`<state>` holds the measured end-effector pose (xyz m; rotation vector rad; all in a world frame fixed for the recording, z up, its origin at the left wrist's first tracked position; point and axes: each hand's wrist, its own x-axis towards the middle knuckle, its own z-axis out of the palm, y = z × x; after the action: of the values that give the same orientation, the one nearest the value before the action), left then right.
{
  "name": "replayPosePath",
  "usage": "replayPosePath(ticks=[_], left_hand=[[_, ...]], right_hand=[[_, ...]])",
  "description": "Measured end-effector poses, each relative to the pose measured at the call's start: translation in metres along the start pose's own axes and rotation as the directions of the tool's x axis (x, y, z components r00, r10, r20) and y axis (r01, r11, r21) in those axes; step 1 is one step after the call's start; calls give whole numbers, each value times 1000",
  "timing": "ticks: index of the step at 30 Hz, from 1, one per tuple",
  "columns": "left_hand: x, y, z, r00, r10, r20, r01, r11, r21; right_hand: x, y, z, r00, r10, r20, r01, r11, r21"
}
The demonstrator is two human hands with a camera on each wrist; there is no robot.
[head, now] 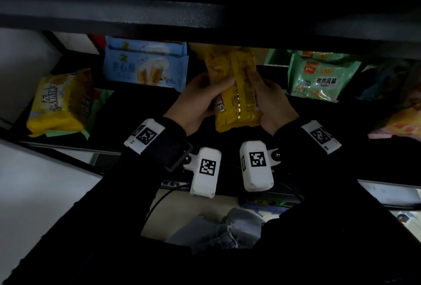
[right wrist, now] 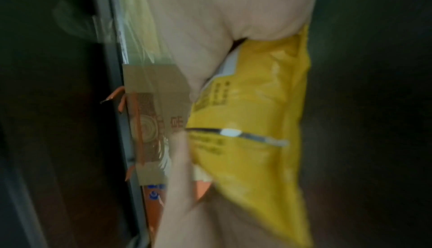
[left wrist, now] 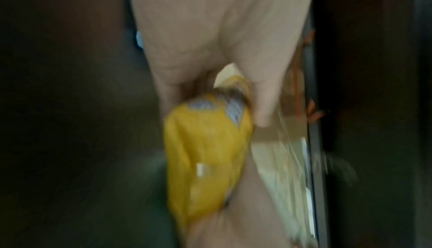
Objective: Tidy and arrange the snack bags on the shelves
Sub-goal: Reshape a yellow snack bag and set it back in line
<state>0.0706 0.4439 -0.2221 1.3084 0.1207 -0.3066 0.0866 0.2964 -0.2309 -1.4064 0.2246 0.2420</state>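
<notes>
Both my hands hold one yellow snack bag (head: 237, 93) above the middle of the dark shelf (head: 141, 107). My left hand (head: 205, 95) grips its left side with fingers curled over the front. On the other side my right hand (head: 266, 100) grips the bag's right edge. The bag stands on end, back seam towards me. In the left wrist view the yellow bag (left wrist: 205, 152) sits between thumb and fingers; the right wrist view shows the yellow bag (right wrist: 252, 122) under my palm, both blurred.
A second yellow bag (head: 59, 102) lies at the shelf's left over a green pack. Blue bags (head: 145, 66) stand at the back left, green bags (head: 321, 77) at the back right. More packs sit at the far right (head: 401, 120). An upper shelf board (head: 205, 11) overhangs closely.
</notes>
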Motion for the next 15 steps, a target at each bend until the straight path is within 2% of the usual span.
replayPosePath(ticks=[2,6,8,9,10,11,13,14,15], left_hand=[[-3,-1,3,999,33,-31,-31,997,64],[-3,3,3,983,127,-135,-116,989,87],[-3,4,3,989,87,-116,-84,996,29],[-3,4,2,994,53,-99,-54,998,-7],[-1,4,-1,996,16,-84,-20,999,-41],[0,5,-3,997,-19,-68,14,997,-73],[0,4,-7,998,-63,-16,61,990,-127],[1,4,-8,998,-62,-3,61,989,-134],[1,3,-8,998,-53,-17,51,990,-128]], right_hand=[[2,-2,2,1000,16,9,-16,1000,-18],[-6,0,6,989,20,146,-6,996,-92],[-7,0,8,995,42,87,-29,989,-145],[-7,-2,6,991,113,66,-104,987,-126],[-7,-5,4,971,218,98,-211,974,-78],[-6,-8,-1,924,331,192,-330,943,-38],[-12,-12,-6,797,465,385,-501,865,-6],[-14,-10,-7,776,479,411,-530,848,15],[-16,-7,-7,803,454,386,-518,852,76]])
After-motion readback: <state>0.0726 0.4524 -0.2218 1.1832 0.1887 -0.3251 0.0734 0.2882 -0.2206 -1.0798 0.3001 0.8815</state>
